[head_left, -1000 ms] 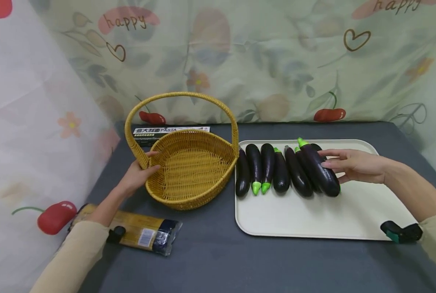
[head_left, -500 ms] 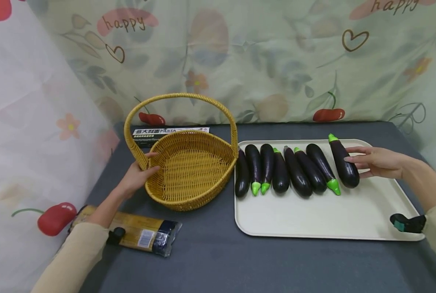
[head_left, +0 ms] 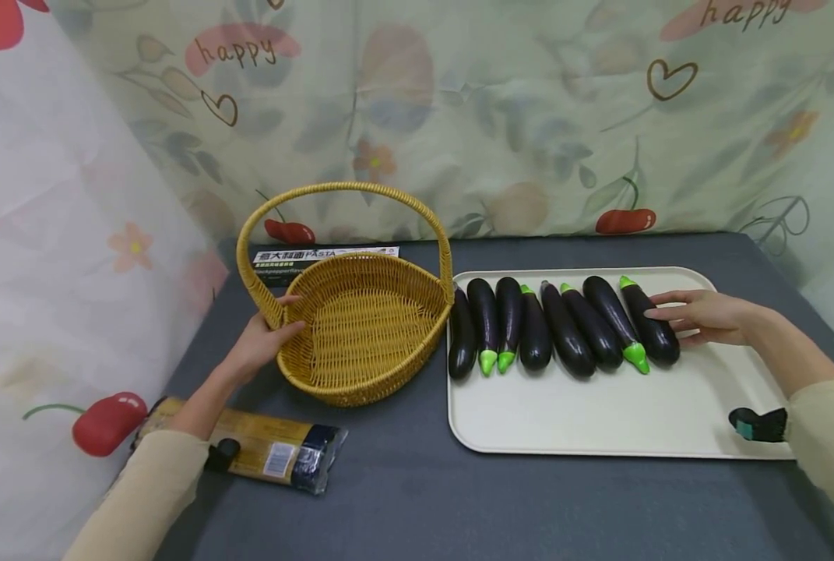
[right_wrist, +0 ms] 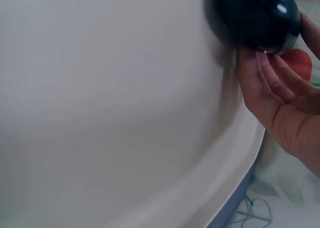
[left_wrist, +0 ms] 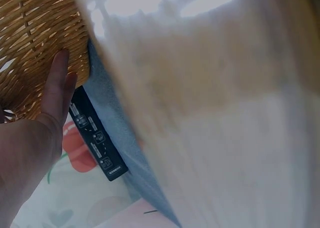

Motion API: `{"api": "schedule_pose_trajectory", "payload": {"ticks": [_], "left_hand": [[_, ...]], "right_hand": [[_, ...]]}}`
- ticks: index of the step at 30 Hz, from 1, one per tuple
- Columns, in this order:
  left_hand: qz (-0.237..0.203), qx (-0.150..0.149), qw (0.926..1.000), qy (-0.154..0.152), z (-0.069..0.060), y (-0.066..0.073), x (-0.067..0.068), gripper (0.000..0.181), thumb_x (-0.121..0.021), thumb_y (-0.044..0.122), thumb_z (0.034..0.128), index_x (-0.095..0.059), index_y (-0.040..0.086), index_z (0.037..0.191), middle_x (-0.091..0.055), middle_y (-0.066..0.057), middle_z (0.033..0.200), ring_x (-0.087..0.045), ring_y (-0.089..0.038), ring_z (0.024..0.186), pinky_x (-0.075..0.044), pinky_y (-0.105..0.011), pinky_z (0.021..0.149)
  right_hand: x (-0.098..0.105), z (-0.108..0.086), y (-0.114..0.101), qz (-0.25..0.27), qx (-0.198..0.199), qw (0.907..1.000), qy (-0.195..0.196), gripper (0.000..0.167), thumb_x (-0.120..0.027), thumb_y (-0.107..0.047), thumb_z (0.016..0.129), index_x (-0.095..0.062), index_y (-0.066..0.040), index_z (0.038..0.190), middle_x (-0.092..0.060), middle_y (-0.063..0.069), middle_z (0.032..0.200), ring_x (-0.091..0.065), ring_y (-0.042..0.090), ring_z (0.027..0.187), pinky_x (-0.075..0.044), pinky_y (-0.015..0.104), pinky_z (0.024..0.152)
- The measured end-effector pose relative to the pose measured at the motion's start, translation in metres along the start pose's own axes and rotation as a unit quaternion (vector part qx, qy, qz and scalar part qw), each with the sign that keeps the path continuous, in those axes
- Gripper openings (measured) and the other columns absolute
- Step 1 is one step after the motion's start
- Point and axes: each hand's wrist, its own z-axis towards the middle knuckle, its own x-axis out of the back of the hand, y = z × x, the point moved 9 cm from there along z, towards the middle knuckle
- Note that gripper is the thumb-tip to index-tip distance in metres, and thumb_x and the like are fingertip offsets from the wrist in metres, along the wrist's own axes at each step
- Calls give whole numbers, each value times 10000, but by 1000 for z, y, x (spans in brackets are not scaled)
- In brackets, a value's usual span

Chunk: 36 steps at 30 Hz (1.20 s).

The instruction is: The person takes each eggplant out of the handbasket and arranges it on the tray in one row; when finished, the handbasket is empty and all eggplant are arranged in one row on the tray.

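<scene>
A brown wicker basket with a tall arched handle stands left of the middle, with nothing in it. My left hand holds its left side near the foot of the handle; part of the hand is behind the weave. On the white tray several dark eggplants lie side by side, some with the green stem end toward me. My right hand grips the rightmost eggplant, its green end pointing away. In the right wrist view, fingers and thumb are around the rounded end of that eggplant.
A dark pasta box lies behind the basket. Beneath the left forearm is a yellow pasta packet, which fills much of the left wrist view. Patterned cloth hangs behind the grey table.
My right hand has carried its eggplant right across the tray, then slightly back left, beside the end of the row. The left hand and the basket have stayed in place.
</scene>
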Motion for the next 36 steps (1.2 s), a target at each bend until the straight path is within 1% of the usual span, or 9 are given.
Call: {"api": "schedule_pose_trajectory", "payload": {"ticks": [2, 4, 7, 10, 23, 28, 30, 32, 36], "left_hand": [[-13, 3, 10000, -8, 0, 0, 0, 541, -527, 126, 995, -299, 17, 1473, -398, -294, 1357, -501, -409, 1131, -475, -294, 797], [-31, 6, 10000, -15, 0, 0, -1, 542, -526, 126, 995, -298, 19, 1474, -401, -295, 1353, -503, -410, 1130, -476, -296, 797], [-40, 6, 10000, -24, 1, 1, -1, 543, -526, 128, 995, -297, 22, 1476, -401, -295, 1353, -503, -409, 1131, -476, -304, 800], [-43, 8, 10000, -34, 1, 1, -2, 542, -525, 128, 996, -297, 22, 1476, -399, -294, 1358, -500, -406, 1137, -474, -311, 804], [-36, 26, 10000, -22, 0, -1, 0, 543, -528, 132, 995, -299, 25, 1476, -404, -297, 1354, -498, -406, 1140, -474, -316, 810], [-83, 42, 10000, -18, 0, -2, 1, 544, -530, 126, 993, -299, 26, 1476, -393, -295, 1366, -491, -404, 1148, -470, -299, 804], [-64, 43, 10000, -15, 0, -3, 1, 543, -532, 126, 992, -302, 27, 1474, -391, -290, 1372, -490, -401, 1151, -467, -301, 808], [-15, 64, 10000, -31, 1, -4, 2, 553, -538, 139, 991, -299, 31, 1478, -386, -284, 1382, -490, -394, 1156, -466, -316, 820], [58, 249, 9996, -137, 2, -6, 4, 657, -583, 254, 971, -249, 76, 1509, -379, -269, 1400, -498, -391, 1161, -475, -391, 847]], "right_hand": [[-1, 2, -1, -97, -14, 10000, 19, 818, -545, -335, 982, -41, 51, 1498, -173, 292, 1471, -471, 158, 1082, -481, 373, 825], [-2, 3, -2, -128, -19, 9999, 47, 807, -539, -342, 984, -57, 56, 1494, -247, 279, 1433, -492, 161, 1055, -485, 373, 813], [-2, 3, -2, -126, -39, 9999, 104, 793, -532, -357, 986, -82, 59, 1489, -381, 214, 1323, -514, 153, 996, -490, 369, 798], [-2, 4, -3, -109, -53, 9998, 126, 780, -519, -365, 991, -90, 64, 1483, -449, 145, 1209, -516, 157, 959, -489, 360, 789], [2, 8, -4, 32, 57, 9994, 340, 675, -471, -368, 1010, -191, 53, 1458, -504, 34, 1019, -516, 144, 872, -489, 322, 742], [7, 10, -1, 62, 106, 9992, 390, 697, -441, -384, 1017, -158, 68, 1467, -501, 67, 1085, -530, 140, 905, -499, 322, 778], [10, 10, -1, 183, 118, 9989, 423, 734, -445, -407, 1011, -133, 71, 1472, -507, 64, 1117, -547, 127, 923, -500, 335, 814], [15, 9, 0, 516, 166, 9975, 456, 728, -451, -408, 1008, -130, 47, 1477, -531, 42, 1113, -570, 115, 928, -492, 356, 856], [30, 4, -3, 1037, 436, 9919, 591, 736, -439, -416, 1006, -82, -5, 1501, -566, -86, 1046, -590, 62, 939, -471, 357, 901]]}}
